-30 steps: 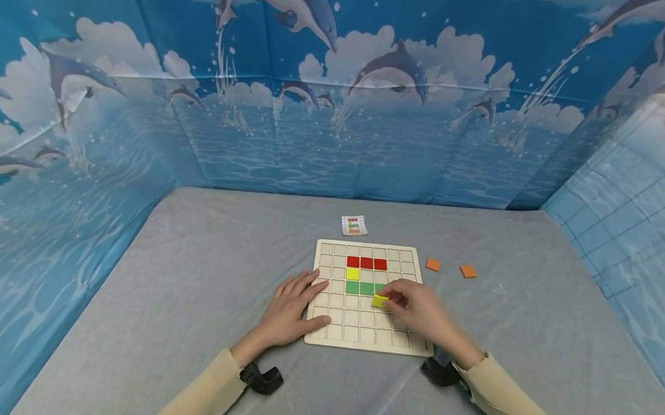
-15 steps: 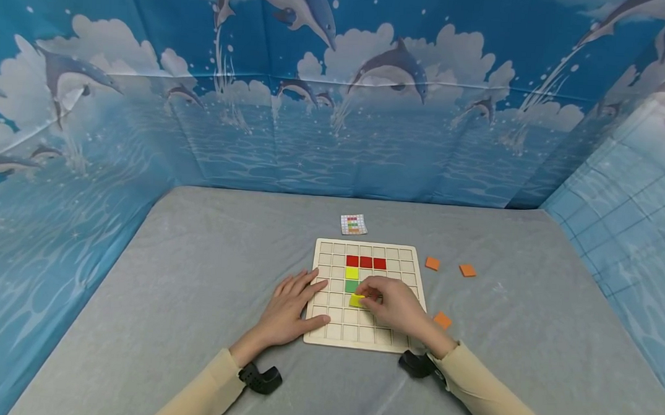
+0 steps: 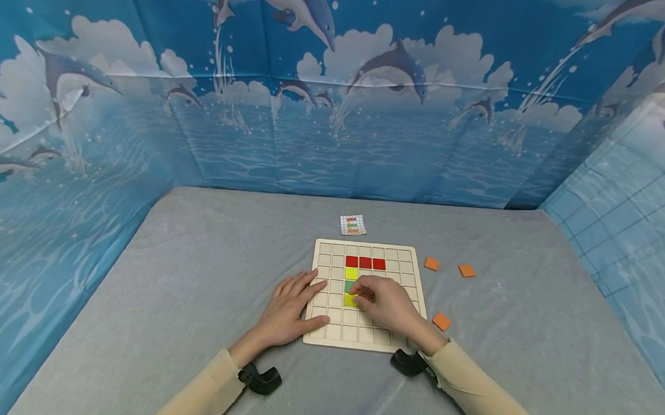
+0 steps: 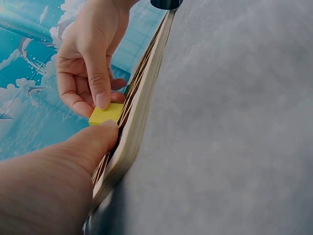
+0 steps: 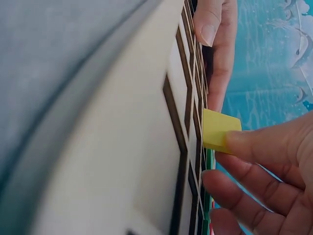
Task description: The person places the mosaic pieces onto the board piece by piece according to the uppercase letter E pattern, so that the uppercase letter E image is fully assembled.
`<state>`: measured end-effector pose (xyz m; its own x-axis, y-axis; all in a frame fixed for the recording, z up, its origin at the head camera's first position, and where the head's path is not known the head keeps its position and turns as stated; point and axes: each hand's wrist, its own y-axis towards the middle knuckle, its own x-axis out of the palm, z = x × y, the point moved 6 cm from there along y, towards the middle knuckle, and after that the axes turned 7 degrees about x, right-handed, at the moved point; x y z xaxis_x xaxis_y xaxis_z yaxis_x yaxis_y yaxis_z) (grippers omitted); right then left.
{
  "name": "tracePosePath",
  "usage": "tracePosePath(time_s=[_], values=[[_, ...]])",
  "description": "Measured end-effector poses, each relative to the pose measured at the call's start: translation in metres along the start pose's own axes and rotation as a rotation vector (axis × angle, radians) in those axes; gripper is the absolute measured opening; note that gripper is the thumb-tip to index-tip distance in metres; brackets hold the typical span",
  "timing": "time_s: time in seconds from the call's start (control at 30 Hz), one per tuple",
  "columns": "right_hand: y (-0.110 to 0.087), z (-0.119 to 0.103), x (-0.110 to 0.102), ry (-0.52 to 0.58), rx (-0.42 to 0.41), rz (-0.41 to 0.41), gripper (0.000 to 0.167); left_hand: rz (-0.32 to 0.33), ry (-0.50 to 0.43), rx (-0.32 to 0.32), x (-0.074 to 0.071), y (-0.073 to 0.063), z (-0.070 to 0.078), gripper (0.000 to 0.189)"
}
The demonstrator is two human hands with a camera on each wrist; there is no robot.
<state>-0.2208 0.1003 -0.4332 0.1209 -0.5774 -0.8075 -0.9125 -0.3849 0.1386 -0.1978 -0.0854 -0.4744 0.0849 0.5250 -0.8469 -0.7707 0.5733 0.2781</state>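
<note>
A wooden grid board (image 3: 327, 335) lies on the table, with red tiles (image 3: 366, 263), a yellow tile (image 3: 351, 273) and a green tile (image 3: 349, 286) set in its squares. My right hand (image 3: 386, 304) pinches another yellow tile (image 5: 220, 131) between thumb and fingers, tilted, one edge down at the board just below the green tile. It hides the other squares of the green row in the head view. My left hand (image 3: 289, 309) lies spread on the board's left edge, fingers straight, thumb on the near-left squares.
Orange tiles (image 3: 441, 322) lie loose on the grey cloth right of the board, two of them farther back. A small printed pattern card (image 3: 353, 225) lies behind the board. Dolphin-print curtains (image 3: 335, 139) stand around the table.
My right hand has carried the yellow tile left across the board to the column under the green tile, uncovering the near orange tile. My left hand has stayed in place.
</note>
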Motion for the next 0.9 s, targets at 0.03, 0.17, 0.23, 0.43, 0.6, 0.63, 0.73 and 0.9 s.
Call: tracePosePath(time_s=[0.03,0.17,0.23,0.43,0.6,0.63,0.73,0.9], values=[[0.0000,0.0001,0.0002,-0.001,0.004,-0.001,0.012,0.000,0.002,-0.001,0.0000,0.0001,0.0000,0.067],[-0.0006,0.0010,0.0000,-0.012,0.000,0.010,0.010,-0.005,0.009,-0.008,0.0004,0.0000,-0.0005,0.067],[-0.0014,0.0013,-0.0005,-0.017,-0.008,0.023,0.010,-0.006,0.014,-0.011,0.0005,0.0001,-0.0006,0.067],[-0.0031,0.0013,-0.0007,-0.030,-0.028,0.040,0.009,-0.007,0.014,-0.015,0.0010,-0.0003,-0.0010,0.068],[-0.0036,0.0026,-0.0002,-0.030,-0.024,0.032,0.008,-0.012,0.009,-0.017,0.0016,-0.0005,-0.0013,0.068],[-0.0037,0.0028,-0.0002,-0.031,-0.022,0.031,0.008,-0.013,0.008,-0.017,0.0016,-0.0005,-0.0013,0.068],[-0.0037,0.0033,0.0002,-0.031,-0.025,0.028,0.008,-0.013,0.005,-0.018,0.0017,-0.0006,-0.0011,0.068],[-0.0035,0.0037,-0.0001,-0.033,-0.048,0.027,0.006,-0.011,0.009,-0.018,0.0013,-0.0005,-0.0009,0.068]])
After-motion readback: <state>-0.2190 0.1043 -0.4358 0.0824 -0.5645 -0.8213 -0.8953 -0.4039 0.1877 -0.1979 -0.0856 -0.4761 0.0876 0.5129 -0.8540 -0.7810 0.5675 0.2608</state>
